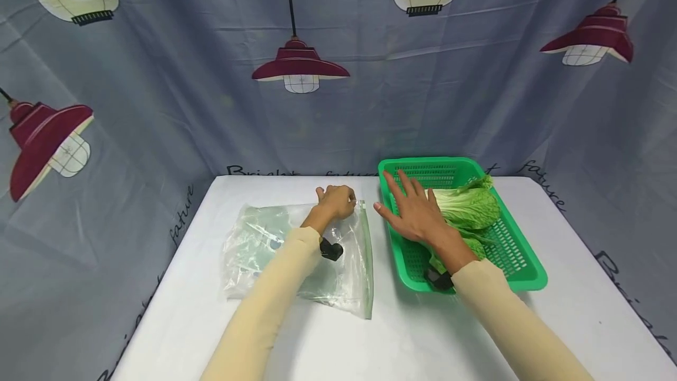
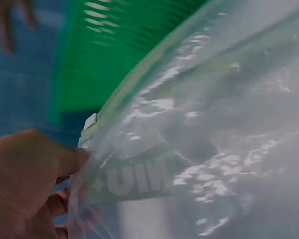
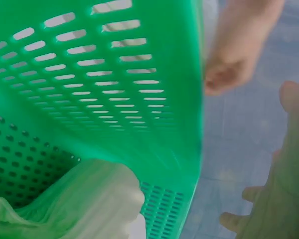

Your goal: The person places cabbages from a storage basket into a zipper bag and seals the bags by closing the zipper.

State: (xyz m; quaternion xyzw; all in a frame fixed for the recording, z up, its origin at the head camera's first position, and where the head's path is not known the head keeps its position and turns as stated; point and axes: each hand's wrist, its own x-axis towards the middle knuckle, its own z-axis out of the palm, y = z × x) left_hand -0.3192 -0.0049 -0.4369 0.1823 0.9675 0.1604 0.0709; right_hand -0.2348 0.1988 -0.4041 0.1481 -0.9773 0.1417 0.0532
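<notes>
A clear plastic zip bag (image 1: 338, 275) with a green seal strip lies flat on the white table. My left hand (image 1: 337, 201) pinches its far corner between thumb and fingers. In the left wrist view, the thumb of that hand (image 2: 35, 174) grips the film beside a small white slider (image 2: 90, 121). My right hand (image 1: 415, 210) is spread over the left side of a green slotted basket (image 1: 520, 275), holding nothing. Leafy napa cabbage (image 1: 473, 207) lies inside the basket, partly hidden by the right hand and forearm. The right wrist view shows a pale cabbage stem end (image 3: 104, 194).
The white table (image 1: 402, 340) carries the bag on the left and the basket on the right. A grey-blue curtain (image 1: 338, 128) printed with lamps hangs behind and along both sides. Dark wrist cameras (image 1: 331, 250) sit under both wrists.
</notes>
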